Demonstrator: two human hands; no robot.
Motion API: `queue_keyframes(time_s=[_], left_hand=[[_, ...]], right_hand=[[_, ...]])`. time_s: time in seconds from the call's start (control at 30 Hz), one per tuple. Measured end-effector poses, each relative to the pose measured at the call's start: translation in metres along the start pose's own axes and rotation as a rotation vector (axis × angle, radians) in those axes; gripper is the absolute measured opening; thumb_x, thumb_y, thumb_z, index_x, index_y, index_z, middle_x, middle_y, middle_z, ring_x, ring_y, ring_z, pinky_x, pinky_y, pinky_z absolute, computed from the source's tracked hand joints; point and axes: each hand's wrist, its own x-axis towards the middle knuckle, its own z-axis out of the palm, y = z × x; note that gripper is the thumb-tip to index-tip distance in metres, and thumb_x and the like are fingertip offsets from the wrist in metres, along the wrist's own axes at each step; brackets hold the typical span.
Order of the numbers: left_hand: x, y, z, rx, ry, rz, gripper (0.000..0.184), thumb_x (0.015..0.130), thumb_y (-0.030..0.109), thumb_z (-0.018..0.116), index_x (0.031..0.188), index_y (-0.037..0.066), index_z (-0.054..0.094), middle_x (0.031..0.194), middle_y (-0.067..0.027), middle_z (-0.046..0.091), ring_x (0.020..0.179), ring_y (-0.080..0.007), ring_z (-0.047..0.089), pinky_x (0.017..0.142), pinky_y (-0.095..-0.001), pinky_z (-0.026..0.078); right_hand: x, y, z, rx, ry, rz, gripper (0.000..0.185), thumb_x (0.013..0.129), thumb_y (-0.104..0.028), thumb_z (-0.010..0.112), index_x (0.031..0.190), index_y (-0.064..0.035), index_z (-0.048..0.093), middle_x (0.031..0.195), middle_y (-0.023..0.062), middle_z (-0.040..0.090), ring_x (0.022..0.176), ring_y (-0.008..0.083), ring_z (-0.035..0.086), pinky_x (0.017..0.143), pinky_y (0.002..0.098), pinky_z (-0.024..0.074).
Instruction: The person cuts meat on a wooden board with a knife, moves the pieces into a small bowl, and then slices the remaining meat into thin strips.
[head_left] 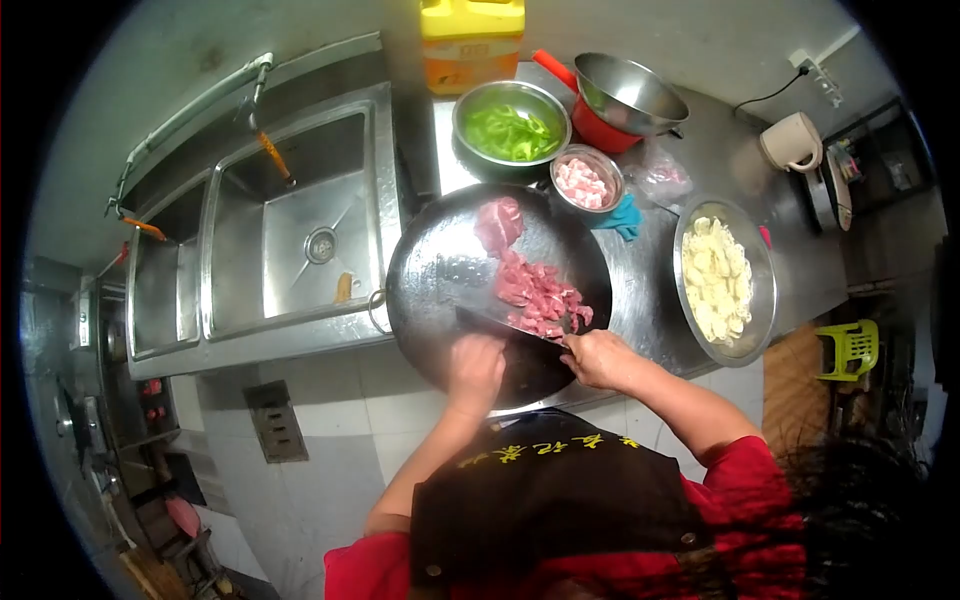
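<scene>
Steel lines this tiled kitchen: at the left a double sink point(208, 255), then a surface point(640, 275) running right. On it sits a wide dark pan point(430, 255). The left hand point(477, 368), fingers curled, is by the near end of the knife's blade. A larger piece of meat point(499, 225) lies at the pan's far side, a heap of cut meat point(541, 296) nearer, along the knife point(512, 328). Beyond are green strips point(513, 133) and pale pink pieces point(583, 184) in bowls. The right hand point(597, 360) is closed on the knife's handle; farther right, pale slices point(716, 280) fill a large bowl point(762, 285).

Good knife work here, I judge, wants left fingertips tucked clear of the edge — and slow strokes on that slick pan. Whether the left hand touches the blade I cannot tell; its fingertips are hidden.
</scene>
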Motion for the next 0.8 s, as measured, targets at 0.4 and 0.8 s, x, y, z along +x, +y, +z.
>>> queue_keyframes(time_s=[0.4, 0.8], left_hand=[[0.002, 0.005, 0.008, -0.066, -0.121, 0.094, 0.019, 0.075, 0.002, 0.071, 0.093, 0.006, 0.065, 0.099, -0.0107, 0.064, 0.095, -0.0315, 0.061, 0.086, -0.042, 0.047], [0.03, 0.014, 0.029, -0.01, -0.174, 0.126, 0.024, 0.074, 0.01, 0.068, 0.098, 0.009, 0.063, 0.103, -0.0101, 0.063, 0.102, -0.032, 0.057, 0.088, -0.0464, 0.043]], right_hand=[[0.014, -0.012, -0.006, 0.093, 0.188, -0.008, 0.023, 0.087, -0.026, 0.068, 0.09, -0.0033, 0.066, 0.078, 0.0235, 0.067, 0.078, 0.043, 0.067, 0.07, 0.0511, 0.0536], [-0.043, 0.02, -0.02, 0.195, 0.201, 0.198, 0.028, 0.094, -0.029, 0.057, 0.096, -0.0021, 0.063, 0.084, 0.0255, 0.068, 0.082, 0.0458, 0.066, 0.078, 0.054, 0.0523]])
